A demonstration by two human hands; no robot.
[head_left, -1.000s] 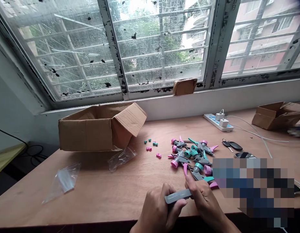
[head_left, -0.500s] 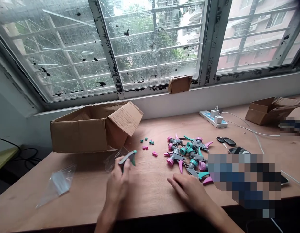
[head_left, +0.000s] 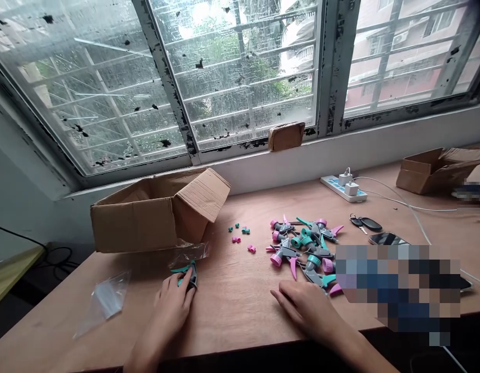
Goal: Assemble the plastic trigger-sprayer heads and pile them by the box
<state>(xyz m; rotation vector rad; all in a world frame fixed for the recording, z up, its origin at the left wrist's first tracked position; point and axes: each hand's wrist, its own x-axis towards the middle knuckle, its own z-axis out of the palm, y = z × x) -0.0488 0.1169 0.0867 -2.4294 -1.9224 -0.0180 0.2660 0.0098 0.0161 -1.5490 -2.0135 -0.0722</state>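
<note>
My left hand (head_left: 173, 300) is closed around a teal and grey trigger sprayer head (head_left: 192, 277), held low at the tabletop in front of the cardboard box. Part of the sprayer head is hidden by the fingers. My right hand (head_left: 302, 305) rests on the table with nothing visible in it, its thumb apart from the loosely bent fingers. Just beyond it lies a heap of trigger sprayer heads (head_left: 285, 252), grey with pink or teal triggers and collars. Several small teal nozzle caps (head_left: 245, 230) and pink nozzle caps (head_left: 251, 249) lie between the hands, farther back.
An open cardboard box (head_left: 133, 228) stands at the back left. A clear plastic bag (head_left: 107, 300) lies at the left. To the right are a power strip (head_left: 343, 188), keys (head_left: 366, 223), a phone (head_left: 387, 239) and a smaller box (head_left: 422, 173). One area is pixelated.
My left hand has come down and left with the sprayer head, from a raised hold to the tabletop. My right hand stays by the heap. The view has shifted slightly.
</note>
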